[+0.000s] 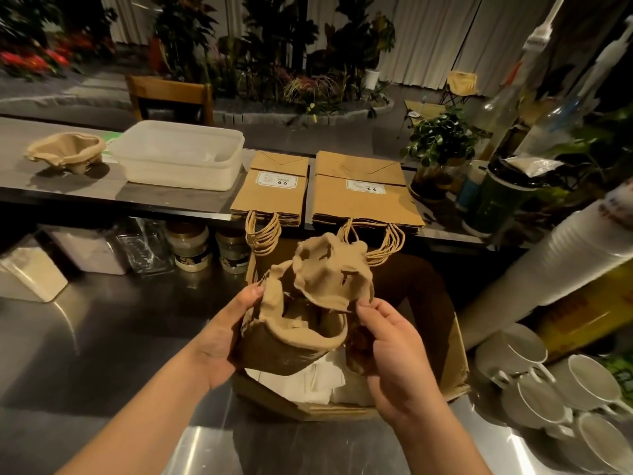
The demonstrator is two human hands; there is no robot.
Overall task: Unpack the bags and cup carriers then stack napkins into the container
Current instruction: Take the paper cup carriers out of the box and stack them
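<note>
- We've got the cardboard box on the steel worktop, white napkins inside; if a carrier slips it drops right onto them
- The cup carriers sit nested above the box, long axis running away from us, cups opening up and toward us; yanking could rip the pulp
- Left hand curls around the lower carrier, right hand pinches the upper one's rim
- Container waits on the upper worktop, well apart

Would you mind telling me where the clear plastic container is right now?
In the head view, the clear plastic container sits on the raised counter at upper left, between a lone cup carrier on its left and the stacked paper bags on its right.
</note>
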